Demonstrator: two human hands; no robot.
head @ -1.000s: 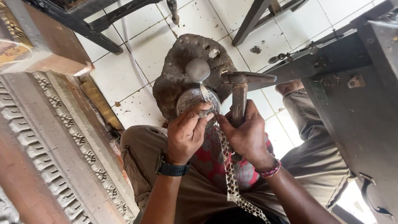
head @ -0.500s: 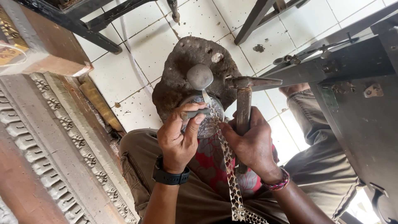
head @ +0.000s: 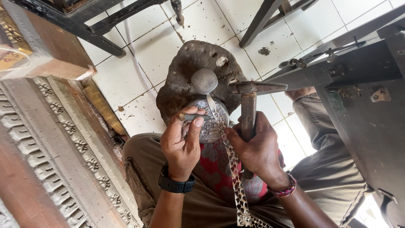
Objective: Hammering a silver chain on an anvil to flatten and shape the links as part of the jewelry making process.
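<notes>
The left hand (head: 182,143) and right hand (head: 257,147) work in a tight pocket over the lap. A carved wooden frame (head: 50,147) walls the left, a dark metal bench (head: 363,97) crowds the right, and the stone block (head: 190,80) closes the front. Open tiled floor (head: 147,50) lies beyond, crossed by dark furniture legs (head: 261,21).
</notes>
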